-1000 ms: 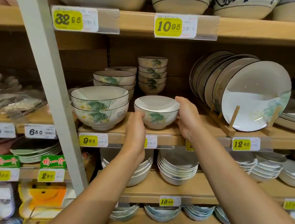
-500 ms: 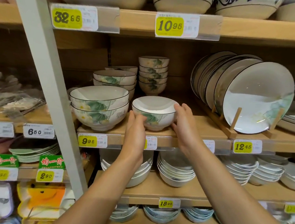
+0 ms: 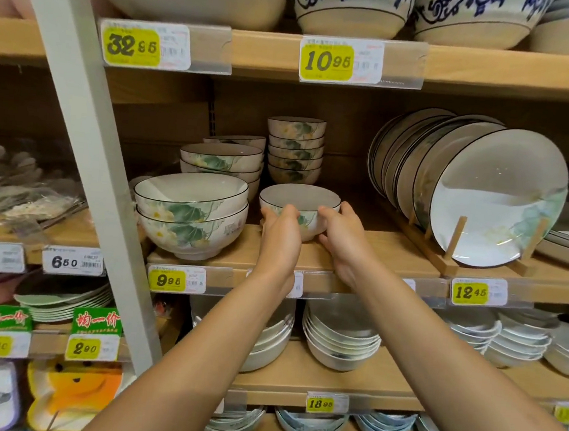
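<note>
A small white bowl (image 3: 300, 199) with a dark rim and green leaf print stands on the middle wooden shelf (image 3: 376, 254). My left hand (image 3: 279, 239) holds its left side, fingers curled round the wall. My right hand (image 3: 341, 241) cups its right side, fingertips at the rim. Both arms reach up from the bottom of the head view. The bowl's lower front is hidden behind my hands.
Two larger leaf-print bowls (image 3: 190, 217) are stacked just left of it. Behind stand a tall stack of small bowls (image 3: 295, 149) and a wider stack (image 3: 222, 161). Plates (image 3: 484, 198) lean in a wooden rack to the right. A white upright post (image 3: 86, 150) crosses on the left.
Both hands have pushed the bowl further back on the shelf, away from the front edge. They have also closed in nearer to each other on its sides.
</note>
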Available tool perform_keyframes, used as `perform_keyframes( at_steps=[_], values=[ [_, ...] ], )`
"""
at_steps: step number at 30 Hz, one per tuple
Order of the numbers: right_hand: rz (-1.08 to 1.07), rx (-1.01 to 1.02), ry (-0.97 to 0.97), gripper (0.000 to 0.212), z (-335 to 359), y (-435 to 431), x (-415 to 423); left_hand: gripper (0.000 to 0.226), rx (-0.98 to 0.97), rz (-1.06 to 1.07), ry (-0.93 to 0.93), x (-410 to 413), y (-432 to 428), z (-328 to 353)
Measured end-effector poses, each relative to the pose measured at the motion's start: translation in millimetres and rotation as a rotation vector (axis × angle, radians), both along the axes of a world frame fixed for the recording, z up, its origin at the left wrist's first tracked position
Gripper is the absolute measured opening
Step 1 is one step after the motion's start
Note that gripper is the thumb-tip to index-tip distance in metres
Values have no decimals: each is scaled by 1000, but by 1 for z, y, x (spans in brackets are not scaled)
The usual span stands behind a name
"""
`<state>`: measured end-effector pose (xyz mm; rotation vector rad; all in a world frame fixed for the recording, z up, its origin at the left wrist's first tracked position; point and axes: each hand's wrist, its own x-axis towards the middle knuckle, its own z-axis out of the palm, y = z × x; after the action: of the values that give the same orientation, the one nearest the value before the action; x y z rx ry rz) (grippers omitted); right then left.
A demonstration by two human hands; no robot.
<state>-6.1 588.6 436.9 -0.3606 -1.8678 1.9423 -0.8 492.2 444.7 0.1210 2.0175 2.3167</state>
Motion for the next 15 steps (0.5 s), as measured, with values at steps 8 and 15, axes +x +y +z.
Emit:
perform_keyframes(
  at_steps=[8, 15],
  values=[
    [92, -215, -101, 31, 16, 15, -36, 52, -39, 64, -78, -39, 21, 8],
    [96, -296, -93, 38, 17, 22, -68, 44, -45, 104, -92, -57, 32, 13]
  ],
)
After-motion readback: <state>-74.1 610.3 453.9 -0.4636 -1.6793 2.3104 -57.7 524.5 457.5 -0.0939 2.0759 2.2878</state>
